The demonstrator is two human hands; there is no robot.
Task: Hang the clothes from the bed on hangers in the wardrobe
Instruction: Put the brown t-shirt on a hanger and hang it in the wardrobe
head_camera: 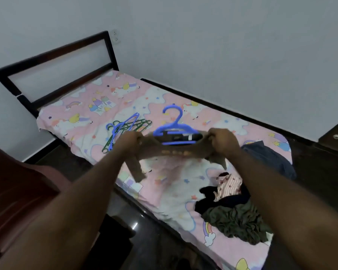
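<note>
Tan-brown cloth, a small shirt (176, 153), is held stretched above the bed (82, 106) in the head view. The left hand (132, 141) grips one shoulder and the right hand (221, 140) grips the other, and a blue hanger (176, 129) sits in its neck, hook up. Beyond the left hand a loose pile of blue and green hangers (123, 129) lies on the pink sheet, while near the right forearm lie an olive garment (236, 223), a black garment (209, 199) touching it, a pink striped garment (229, 182) and, further back, a navy garment (269, 158).
</note>
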